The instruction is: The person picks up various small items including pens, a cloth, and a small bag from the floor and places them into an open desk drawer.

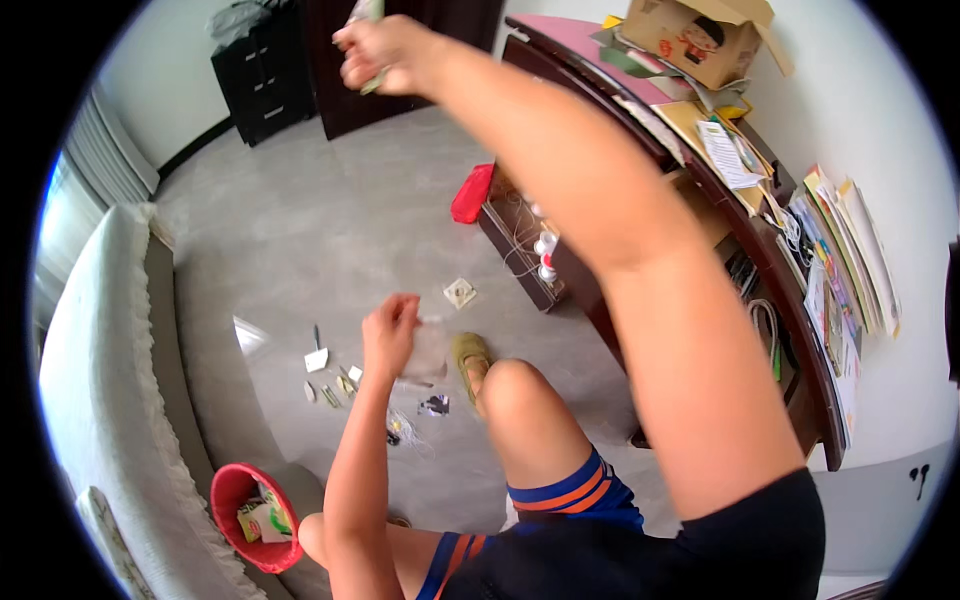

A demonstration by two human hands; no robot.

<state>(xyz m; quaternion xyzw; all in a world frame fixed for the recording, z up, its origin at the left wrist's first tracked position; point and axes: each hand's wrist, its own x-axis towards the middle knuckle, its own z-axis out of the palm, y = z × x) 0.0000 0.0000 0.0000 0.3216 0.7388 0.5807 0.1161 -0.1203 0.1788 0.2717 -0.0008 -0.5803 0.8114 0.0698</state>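
Observation:
My right arm reaches far forward, and my right hand is closed around a slim pale green and white thing; blur hides its kind. Lower down, my left hand is closed, pinching a clear plastic bag that hangs above the floor. Below and left of that hand, several small items lie on the floor, among them a white piece. A dark printed card and a tangle of thin white cable lie near my foot. A square white plate-like piece lies farther forward.
A red-lined bin with packaging inside stands at the lower left, beside a covered bed. On the right, a desk holds papers and a cardboard box. A pulled-out drawer with cables and a red bag sit before it.

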